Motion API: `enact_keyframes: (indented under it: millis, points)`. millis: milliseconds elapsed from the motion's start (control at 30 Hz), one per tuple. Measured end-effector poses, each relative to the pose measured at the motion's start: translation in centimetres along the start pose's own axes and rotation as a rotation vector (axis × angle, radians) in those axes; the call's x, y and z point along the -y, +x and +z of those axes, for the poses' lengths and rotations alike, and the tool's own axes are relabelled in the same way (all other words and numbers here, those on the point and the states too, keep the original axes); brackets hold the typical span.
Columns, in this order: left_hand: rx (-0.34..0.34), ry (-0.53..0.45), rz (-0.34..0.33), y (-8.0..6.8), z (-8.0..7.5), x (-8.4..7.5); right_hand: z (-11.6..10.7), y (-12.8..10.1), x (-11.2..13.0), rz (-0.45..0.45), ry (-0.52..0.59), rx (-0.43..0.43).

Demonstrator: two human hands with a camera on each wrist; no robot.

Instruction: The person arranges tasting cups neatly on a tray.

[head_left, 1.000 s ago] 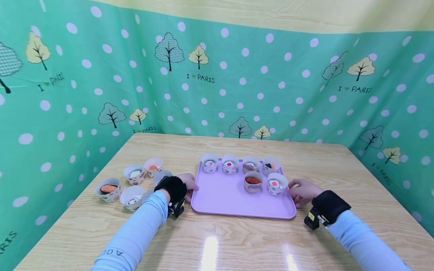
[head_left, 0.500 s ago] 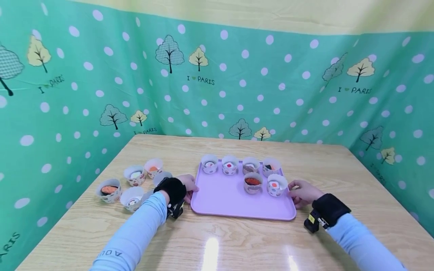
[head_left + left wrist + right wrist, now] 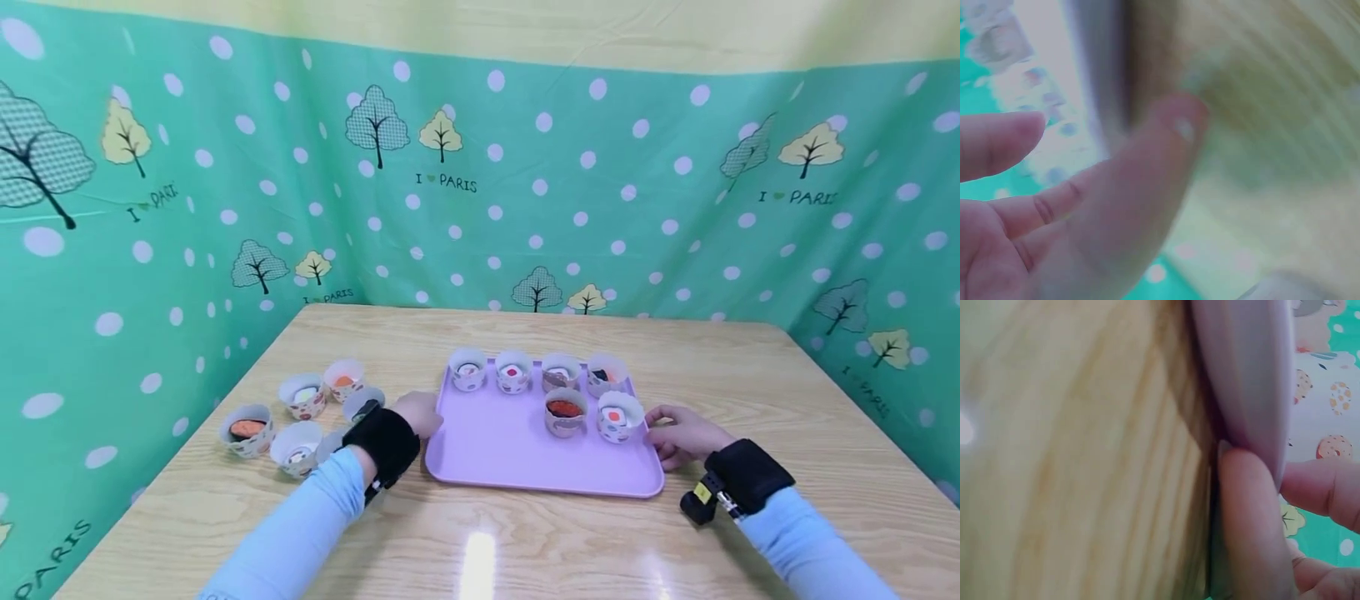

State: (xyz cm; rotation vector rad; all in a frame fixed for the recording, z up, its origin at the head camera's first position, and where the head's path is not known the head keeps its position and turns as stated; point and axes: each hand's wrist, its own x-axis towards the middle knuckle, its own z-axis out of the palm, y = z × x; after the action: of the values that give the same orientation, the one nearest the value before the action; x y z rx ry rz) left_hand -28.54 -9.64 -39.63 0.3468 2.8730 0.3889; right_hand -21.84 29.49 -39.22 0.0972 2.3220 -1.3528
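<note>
A pink-purple tray (image 3: 495, 450) lies on the wooden table, bearing several patterned paper cups with small sushi-like pieces inside. Four-sided with rounded corners, it has a back row of cups and two more in front, one a cup with a red filling (image 3: 566, 412), the other a cup with a white-and-orange piece (image 3: 619, 417). My right hand (image 3: 686, 433) pinches the tray's right rim between thumb (image 3: 1250, 512) and finger. At the left rim is my left hand (image 3: 418, 414); in the left wrist view its thumb (image 3: 1141, 187) and fingers are spread, holding nothing.
Several more filled paper cups, such as one with an orange piece (image 3: 247, 430), stand left of the tray, partly hidden behind my left wrist. A green dotted curtain (image 3: 480, 208) hangs around the table's (image 3: 570, 550) back and sides.
My left hand has loosened from the tray's left rim and turned, its wrist camera now mostly hidden. The right hand keeps its grip. The head view has shifted slightly.
</note>
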Motion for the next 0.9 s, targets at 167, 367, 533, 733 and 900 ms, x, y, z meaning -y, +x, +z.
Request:
enact_keyframes:
  millis: [167, 367, 533, 733, 900]
  points:
    - [-0.096, -0.069, 0.09, -7.3, -5.5, -2.7, -0.4, 0.2, -0.1, -0.022, 0.007, 0.011]
    - [-0.294, -0.168, 0.16, -11.5, -7.3, -0.2, -0.5, 0.5, 0.0, -0.053, 0.003, 0.032]
    - [-0.492, -0.13, 0.208, -13.8, -7.3, 2.9, -0.7, 0.4, 0.0, -0.045, -0.016, 0.029]
    - [-0.499, -0.059, 0.295, -14.1, -5.5, 5.1, -0.9, 0.0, -0.1, -0.031, -0.038, 0.026]
    - [-0.377, -0.053, 0.309, -13.7, -4.2, 5.6, -0.6, -0.2, -0.1, -0.027, -0.033, 0.03]
